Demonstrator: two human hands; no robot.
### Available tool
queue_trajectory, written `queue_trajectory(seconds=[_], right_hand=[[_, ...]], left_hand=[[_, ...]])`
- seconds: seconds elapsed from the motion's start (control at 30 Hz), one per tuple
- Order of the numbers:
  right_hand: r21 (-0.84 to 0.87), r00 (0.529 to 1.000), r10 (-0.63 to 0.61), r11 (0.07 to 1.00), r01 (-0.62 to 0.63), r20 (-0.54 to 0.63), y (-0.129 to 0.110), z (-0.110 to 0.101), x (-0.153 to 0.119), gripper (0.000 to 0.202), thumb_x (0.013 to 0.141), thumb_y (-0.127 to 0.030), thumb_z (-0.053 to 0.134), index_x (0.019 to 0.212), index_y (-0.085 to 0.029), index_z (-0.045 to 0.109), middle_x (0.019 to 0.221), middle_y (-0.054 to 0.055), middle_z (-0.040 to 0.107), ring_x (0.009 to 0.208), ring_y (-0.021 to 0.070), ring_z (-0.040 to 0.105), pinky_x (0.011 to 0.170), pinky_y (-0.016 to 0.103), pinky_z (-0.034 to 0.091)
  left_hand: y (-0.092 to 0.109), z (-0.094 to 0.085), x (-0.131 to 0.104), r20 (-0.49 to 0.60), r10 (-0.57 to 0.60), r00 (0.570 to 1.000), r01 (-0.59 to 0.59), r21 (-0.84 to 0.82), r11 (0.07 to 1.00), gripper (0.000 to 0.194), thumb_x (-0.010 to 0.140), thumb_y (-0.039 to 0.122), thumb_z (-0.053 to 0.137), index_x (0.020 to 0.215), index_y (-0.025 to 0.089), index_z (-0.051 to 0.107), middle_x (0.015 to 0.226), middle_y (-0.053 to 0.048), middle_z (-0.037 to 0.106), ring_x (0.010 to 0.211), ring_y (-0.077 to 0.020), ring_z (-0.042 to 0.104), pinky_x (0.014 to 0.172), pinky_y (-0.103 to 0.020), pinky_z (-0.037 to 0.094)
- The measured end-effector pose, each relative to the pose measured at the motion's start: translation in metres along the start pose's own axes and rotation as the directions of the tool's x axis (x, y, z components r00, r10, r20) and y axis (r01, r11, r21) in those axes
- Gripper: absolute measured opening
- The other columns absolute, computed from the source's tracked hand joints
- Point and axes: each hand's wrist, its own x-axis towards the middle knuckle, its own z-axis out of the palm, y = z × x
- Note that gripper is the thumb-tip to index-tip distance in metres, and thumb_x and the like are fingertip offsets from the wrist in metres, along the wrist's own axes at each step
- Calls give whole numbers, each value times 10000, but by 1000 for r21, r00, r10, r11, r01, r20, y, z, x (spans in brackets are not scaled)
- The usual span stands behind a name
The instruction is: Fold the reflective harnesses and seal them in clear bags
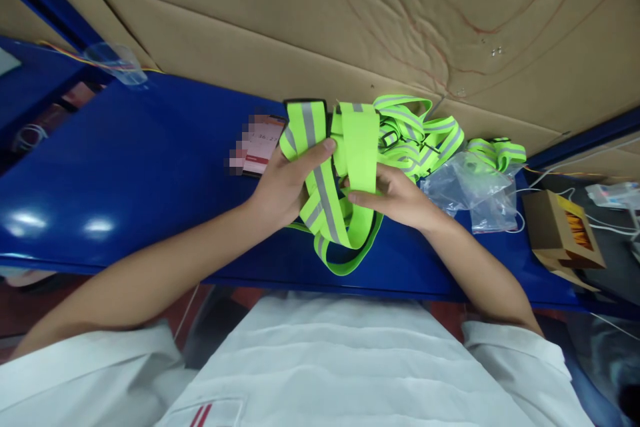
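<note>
The left hand (281, 192) and right hand (401, 199), both partly curled, grip yellow-green reflective straps (327, 203); keep layers flat, lower loop untwisted above the counter (175, 160).

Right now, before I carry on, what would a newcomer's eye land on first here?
The neon yellow-green reflective strap, held mid-view by the left hand and right hand, stands out most against the glossy blue table. Just beyond the right hand lies a pile of matching straps. Left of the held strap, a partly covered phone shows a pinkish screen.
</note>
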Motion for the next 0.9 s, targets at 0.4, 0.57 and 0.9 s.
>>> queue_trajectory(seconds=[0.4, 0.57, 0.9], right_hand=[[-500, 996, -56, 866, 12, -73, -21, -13, -4, 475, 1030, -607, 544, 967, -166, 709, 891, 58, 758, 773, 193, 680, 725, 314, 504], [-456, 943, -151, 890, -1, -296, -28, -19, -7, 461, 1014, -676, 543, 993, -220, 610, 775, 2, 638, 651, 148, 586, 594, 288, 430], [-233, 955, -126, 970, 62, -269, -7, -18, 4, 484, 874, -686, 748, 998, -243, 599, 960, 24, 677, 909, 193, 660, 749, 326, 537]], left_hand=[[-6, -3, 8, -6, 39, 999, -39, -42, 998, 328, 810, 376, 900, 1043, 194, 756, 1206, -58, 801, 1210, -300, 742, 1029, -392, 647], [-9, 0, 0, 59, -37, 998, 40, -51, 998, 445, 782, 363, 927, 1161, 200, 759, 1215, -75, 802, 1165, -329, 760, 1027, -446, 650], [-10, 2, -4, 78, -30, 997, 32, -23, 999, 398, 785, 361, 922, 1120, 204, 775, 1228, -69, 799, 1163, -317, 761, 1035, -440, 642]])
